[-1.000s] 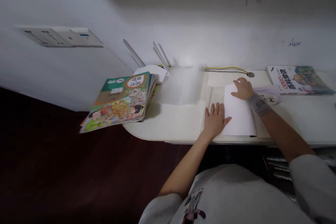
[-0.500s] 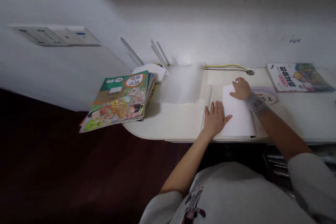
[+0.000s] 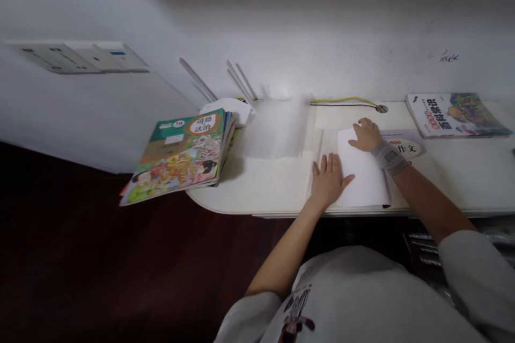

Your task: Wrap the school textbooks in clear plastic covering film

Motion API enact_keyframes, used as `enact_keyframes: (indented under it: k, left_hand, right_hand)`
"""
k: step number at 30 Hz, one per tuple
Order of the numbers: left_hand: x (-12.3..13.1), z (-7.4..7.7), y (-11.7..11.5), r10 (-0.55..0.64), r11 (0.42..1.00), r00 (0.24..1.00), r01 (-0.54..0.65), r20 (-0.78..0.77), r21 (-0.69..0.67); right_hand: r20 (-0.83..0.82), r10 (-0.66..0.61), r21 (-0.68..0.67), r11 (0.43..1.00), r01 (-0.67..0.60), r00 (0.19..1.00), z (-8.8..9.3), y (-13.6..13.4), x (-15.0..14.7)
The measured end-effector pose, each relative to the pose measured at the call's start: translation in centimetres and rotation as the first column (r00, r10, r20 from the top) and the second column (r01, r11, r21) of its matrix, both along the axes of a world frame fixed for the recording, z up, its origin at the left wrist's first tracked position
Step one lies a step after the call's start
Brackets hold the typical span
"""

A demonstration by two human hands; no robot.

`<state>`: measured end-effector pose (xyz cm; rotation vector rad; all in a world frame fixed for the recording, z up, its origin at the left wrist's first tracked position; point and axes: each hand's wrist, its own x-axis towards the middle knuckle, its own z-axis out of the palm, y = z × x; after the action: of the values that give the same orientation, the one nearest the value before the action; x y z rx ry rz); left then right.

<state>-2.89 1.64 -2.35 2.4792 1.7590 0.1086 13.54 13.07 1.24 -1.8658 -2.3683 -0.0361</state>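
Note:
A white folded sheet (image 3: 362, 179) lies on the white desk (image 3: 257, 187) in front of me. My left hand (image 3: 328, 182) rests flat on the sheet's left edge, fingers stretched out. My right hand (image 3: 366, 135) presses on the sheet's far end with its fingers curled down; a grey band sits on that wrist. Under the sheet lies a thin booklet (image 3: 408, 147) with a round label showing at the right.
A stack of colourful schoolbooks (image 3: 179, 155) overhangs the desk's left end. A translucent plastic sheet (image 3: 276, 128) lies beside it. Another book (image 3: 453, 113) lies at the far right. A yellow cable (image 3: 346, 101) runs along the wall. Wall sockets (image 3: 80, 56) are at the left.
Both hands stay on the white sheet in the same pose. The view has shifted slightly, nothing else has moved.

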Motion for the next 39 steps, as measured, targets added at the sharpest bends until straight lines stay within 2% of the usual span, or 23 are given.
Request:
enact_keyframes:
  k: [5, 9, 13, 17, 19, 24, 32, 37, 39]
  left_hand:
    - [-0.2, 0.0, 0.0, -0.009, 1.0, 1.0, 0.009, 0.02, 0.014]
    - [-0.6, 0.0, -0.2, -0.012, 0.999, 0.995, 0.009, 0.101, 0.038]
    - [-0.5, 0.7, -0.5, -0.071, 0.995, 0.972, 0.054, 0.226, 0.082]
    - [1.0, 2.5, -1.1, -0.313, 0.949, 0.913, 0.291, 0.26, 0.12]
    - [2.0, 3.3, -1.3, -0.36, 0.933, 0.898, 0.351, 0.254, 0.078]
    - [3.9, 4.0, -1.5, -0.31, 0.939, 0.919, 0.337, 0.245, -0.076]
    - [4.3, 4.1, -2.1, -0.318, 0.93, 0.918, 0.351, 0.239, -0.112]
    - [3.9, 3.7, -2.0, -0.31, 0.93, 0.917, 0.347, 0.25, -0.118]
    - [3.8, 3.4, -1.9, -0.309, 0.929, 0.915, 0.348, 0.259, -0.122]
  right_hand:
    - [-0.275, -0.003, 0.064, 0.998, 0.021, 0.961, -0.3, 0.7, 0.6]
    - [-0.527, 0.155, 0.141, 0.986, -0.094, 0.836, -0.9, 0.0, 3.9]
    - [-0.65, 0.203, 0.116, 0.979, -0.168, 0.732, -2.6, -2.6, 6.7]
    - [-0.688, 0.205, 0.116, 0.978, -0.173, 0.696, -4.3, -4.2, 6.7]
    - [-0.693, 0.204, 0.136, 0.979, -0.153, 0.691, -4.7, -4.3, 6.4]
    - [-0.686, 0.194, 0.147, 0.981, -0.127, 0.701, -5.1, -4.0, 6.3]
    - [-0.643, 0.208, 0.146, 0.978, -0.148, 0.737, -4.9, -4.2, 6.2]
    - [-0.625, 0.294, 0.148, 0.954, -0.26, 0.723, -4.6, -4.5, 6.3]
    - [-0.625, 0.286, 0.131, 0.956, -0.264, 0.726, -4.6, -4.5, 6.4]
